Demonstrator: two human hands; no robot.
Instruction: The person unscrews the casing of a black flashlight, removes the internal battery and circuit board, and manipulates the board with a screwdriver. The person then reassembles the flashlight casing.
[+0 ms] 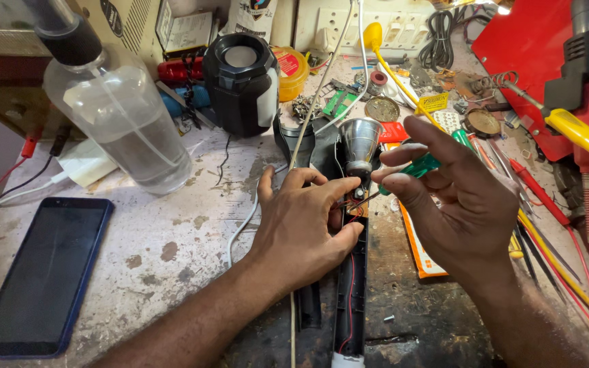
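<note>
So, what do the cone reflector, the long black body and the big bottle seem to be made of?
Cone reflector: shiny, mirror-like, probably metal or metallised plastic.
Long black body: matt black, moulded look, probably plastic; the left hand steadies it.
Big bottle: clear, so likely plastic, possibly glass.
The right hand holds a green-handled tool with a translucent, probably plastic handle.
</note>
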